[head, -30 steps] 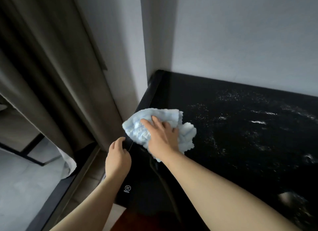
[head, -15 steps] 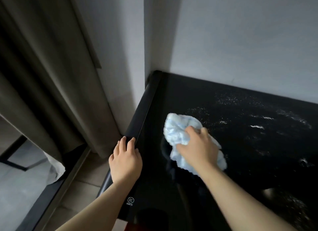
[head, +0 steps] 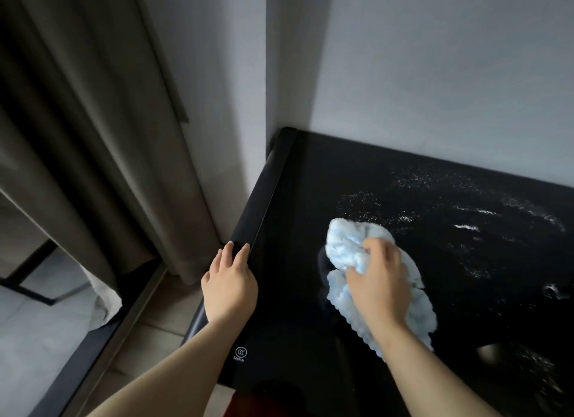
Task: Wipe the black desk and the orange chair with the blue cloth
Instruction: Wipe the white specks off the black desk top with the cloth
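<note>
The black desk [head: 357, 174] fills the right half of the view, its glossy top speckled with pale dust and streaks. A crumpled blue cloth [head: 348, 246] lies on the top near the left side. My right hand [head: 379, 280] grips the cloth with curled fingers and presses it onto the desk. Resting on the desk's left edge is my left hand [head: 230, 280], fingers straight and flat on the rim. A sliver of the orange chair [head: 231, 407] shows at the bottom under the desk's front edge.
A white wall corner [head: 248, 75] meets the desk's back left corner. Grey curtains [head: 93, 137] hang at the left over a window track [head: 130, 311]. A small white logo [head: 241, 353] is printed near the desk's front left corner.
My right hand has carried the cloth from the desk's left edge rightward onto the top. My left hand has moved up from beside the desk onto its left rim.
</note>
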`<action>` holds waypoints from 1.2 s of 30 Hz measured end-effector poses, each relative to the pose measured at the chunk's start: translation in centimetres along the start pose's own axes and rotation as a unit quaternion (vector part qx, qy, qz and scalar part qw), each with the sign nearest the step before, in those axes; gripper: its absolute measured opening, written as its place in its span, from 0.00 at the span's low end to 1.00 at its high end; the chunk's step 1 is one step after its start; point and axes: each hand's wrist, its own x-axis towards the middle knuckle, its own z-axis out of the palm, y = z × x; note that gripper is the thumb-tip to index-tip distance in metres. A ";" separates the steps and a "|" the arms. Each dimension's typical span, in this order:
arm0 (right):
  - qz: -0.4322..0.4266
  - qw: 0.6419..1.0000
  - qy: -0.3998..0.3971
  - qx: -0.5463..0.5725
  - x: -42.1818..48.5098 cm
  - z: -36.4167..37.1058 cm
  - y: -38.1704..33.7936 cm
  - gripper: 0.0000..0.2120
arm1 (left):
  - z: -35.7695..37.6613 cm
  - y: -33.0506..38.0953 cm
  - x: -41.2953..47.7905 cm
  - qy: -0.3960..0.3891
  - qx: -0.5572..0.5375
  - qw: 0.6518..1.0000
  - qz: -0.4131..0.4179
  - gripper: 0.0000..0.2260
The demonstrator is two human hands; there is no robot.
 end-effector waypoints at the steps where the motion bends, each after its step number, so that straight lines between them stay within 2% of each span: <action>1: -0.028 1.000 0.002 0.012 -0.4 0.1 -1.4 0.24 | 0.0 0.1 0.0 -0.003 -0.003 1.000 -0.004 0.21; 3: -0.108 0.991 -0.080 -0.005 -1.5 1.4 -5.3 0.26 | -0.2 0.1 0.1 -0.007 -0.004 1.000 -0.010 0.21; 5: -0.138 0.972 -0.189 -0.021 -3.0 3.9 -7.9 0.19 | -0.3 0.1 0.1 -0.012 0.000 1.000 -0.009 0.20; 6: -0.132 0.967 -0.217 -0.034 -3.4 4.7 -8.2 0.17 | -0.3 0.1 0.0 -0.012 -0.001 1.000 -0.008 0.19; 8: -0.128 0.972 -0.191 -0.056 -3.6 5.2 -7.0 0.15 | -0.3 0.1 0.0 -0.007 0.001 1.000 -0.002 0.21; 12: -0.143 0.969 -0.170 -0.104 -2.6 3.5 -2.3 0.27 | -0.1 0.1 0.0 0.006 0.018 1.000 0.000 0.21; 16: -0.098 0.980 -0.109 -0.133 -1.2 0.4 2.1 0.29 | 0.1 0.1 0.0 0.005 0.038 0.999 0.004 0.22; 18: -0.072 0.987 -0.073 -0.126 -1.0 -1.2 3.5 0.27 | 0.4 0.3 -0.3 0.008 0.048 0.999 0.005 0.23; 21: -0.125 0.991 0.039 -0.018 -1.6 -1.3 2.0 0.22 | 0.6 0.7 -0.3 0.015 0.058 0.998 0.007 0.24; 23: -0.182 0.983 0.035 -0.007 -3.3 0.3 -1.2 0.23 | 0.6 0.6 -0.2 0.015 0.040 0.999 -0.002 0.23; 25: -0.205 0.975 -0.064 -0.062 -5.3 2.4 -3.9 0.28 | 0.3 0.4 -0.1 0.017 0.009 1.000 0.003 0.21; 27: -0.190 0.969 -0.123 -0.098 -5.5 3.6 -3.4 0.23 | 0.0 -0.1 0.2 0.030 -0.042 0.998 0.020 0.20; 29: -0.152 0.978 -0.092 -0.105 -4.2 3.0 -1.5 0.16 | -0.4 -1.0 0.7 0.042 -0.101 0.994 0.026 0.19; 32: -0.081 0.993 -0.055 -0.058 -2.2 1.6 -1.0 0.17 | -1.3 -2.7 1.8 0.029 -0.254 0.965 -0.054 0.15; 34: -0.119 0.993 -0.010 0.017 -2.3 1.9 -4.0 0.18 | -1.6 -3.0 2.0 0.044 -0.372 0.923 -0.090 0.13; 36: -0.198 0.979 -0.018 0.047 -3.3 3.5 -8.2 0.21 | -1.8 -3.1 1.8 0.079 -0.385 0.913 -0.112 0.12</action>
